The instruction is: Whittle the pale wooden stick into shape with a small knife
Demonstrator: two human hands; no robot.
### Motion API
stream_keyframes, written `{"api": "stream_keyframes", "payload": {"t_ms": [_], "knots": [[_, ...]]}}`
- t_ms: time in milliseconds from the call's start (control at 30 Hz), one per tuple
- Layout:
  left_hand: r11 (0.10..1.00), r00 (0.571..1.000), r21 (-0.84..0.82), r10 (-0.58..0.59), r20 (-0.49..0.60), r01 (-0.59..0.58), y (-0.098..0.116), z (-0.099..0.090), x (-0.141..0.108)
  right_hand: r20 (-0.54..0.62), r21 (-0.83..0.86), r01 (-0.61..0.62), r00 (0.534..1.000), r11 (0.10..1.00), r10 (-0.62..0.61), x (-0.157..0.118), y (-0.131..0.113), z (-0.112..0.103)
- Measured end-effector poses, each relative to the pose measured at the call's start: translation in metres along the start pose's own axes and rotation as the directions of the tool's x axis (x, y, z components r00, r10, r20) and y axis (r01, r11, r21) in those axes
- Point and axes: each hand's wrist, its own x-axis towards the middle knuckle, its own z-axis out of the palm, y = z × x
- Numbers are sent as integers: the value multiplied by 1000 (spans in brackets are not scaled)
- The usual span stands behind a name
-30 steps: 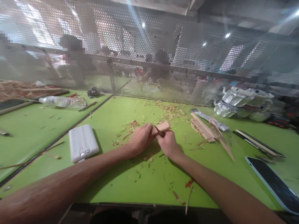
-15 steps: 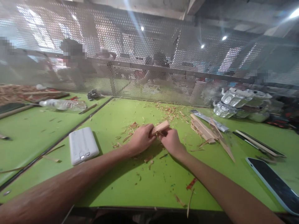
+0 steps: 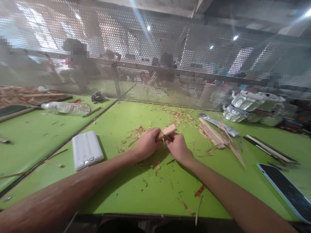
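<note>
A smartphone point(image 3: 284, 191) lies right of a white power bank point(image 3: 87, 150).

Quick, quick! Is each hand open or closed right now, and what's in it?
Left hand: closed, holding a wooden block.
Right hand: closed, seemingly on a thin dark tool against the wood.

Fingers of the left hand point(image 3: 147, 141) cover the near end of the pale wooden block point(image 3: 170, 129); blur obscures the thin dark blade point(image 3: 167, 136) at the right hand point(image 3: 178, 145). At four o'clock, the frame crops the blue-edged black phone point(image 3: 285, 189). Toward twelve, grey perforated mesh point(image 3: 145, 55) veils blurred figures.
</note>
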Motion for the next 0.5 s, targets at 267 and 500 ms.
{"api": "stream_keyframes", "payload": {"t_ms": [267,500], "knots": [[1000,999,11,27,-36,-26,-9,5,1,17,51,-17,1000,999,16,-8,-13,1],[1000,1000,7,3,15,-3,-2,0,1,3,-10,-73,997,997,73,-2,-6,-1]]}}
